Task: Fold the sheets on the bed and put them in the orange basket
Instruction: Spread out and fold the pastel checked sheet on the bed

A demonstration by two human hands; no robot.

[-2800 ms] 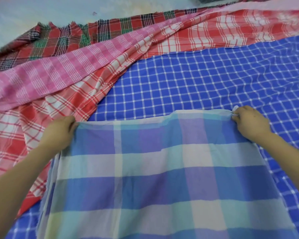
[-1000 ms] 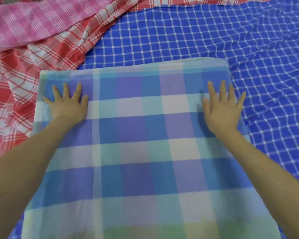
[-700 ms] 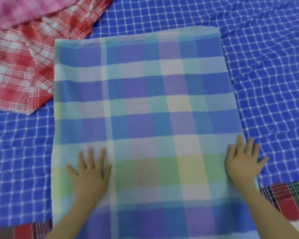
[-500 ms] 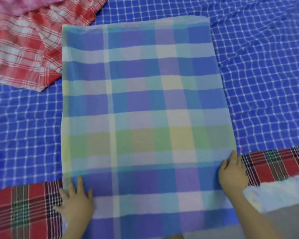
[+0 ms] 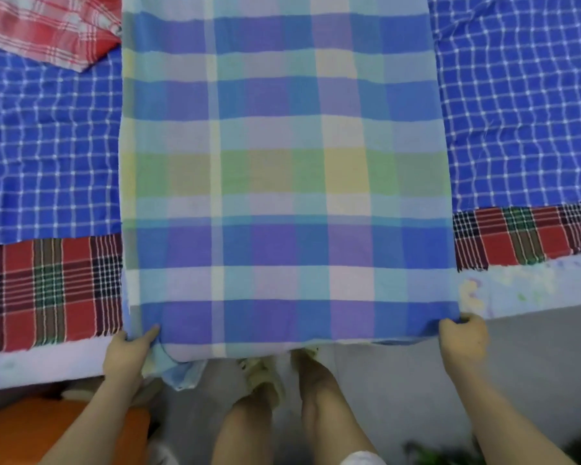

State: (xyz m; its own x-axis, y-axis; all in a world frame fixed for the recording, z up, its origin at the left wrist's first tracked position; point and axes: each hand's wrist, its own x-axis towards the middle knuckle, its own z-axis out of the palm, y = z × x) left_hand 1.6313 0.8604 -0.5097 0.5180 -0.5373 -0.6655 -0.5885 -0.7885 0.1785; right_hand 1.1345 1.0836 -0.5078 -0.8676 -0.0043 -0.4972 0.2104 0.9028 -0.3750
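Sheet (image 5: 282, 162), the pastel plaid one, lies on the bed (image 5: 534, 290) as a long folded strip in the head view. Its long axis runs straight away from the person, and its near end hangs just over the bed's edge. Both hands are at that near end, one on each corner, so neither is nearer. The left hand (image 5: 128, 350) pinches the left corner with its thumb on top, and some loose cloth bunches below it. The right hand (image 5: 463, 337) has its fingers (image 5: 470, 318) curled round the right corner.

The rest of the strip lies ahead of the fingers, so I'd judge the next fold carries this end forward onto the far half. Under it lie a blue sheet (image 5: 47, 146), a tartan sheet (image 5: 47, 283) and, far left, a red sheet (image 5: 47, 25), all unfolded.

The basket (image 5: 64, 431) stands on the floor (image 5: 534, 364) under the left arm, the nearer side. I cannot tell what it holds.
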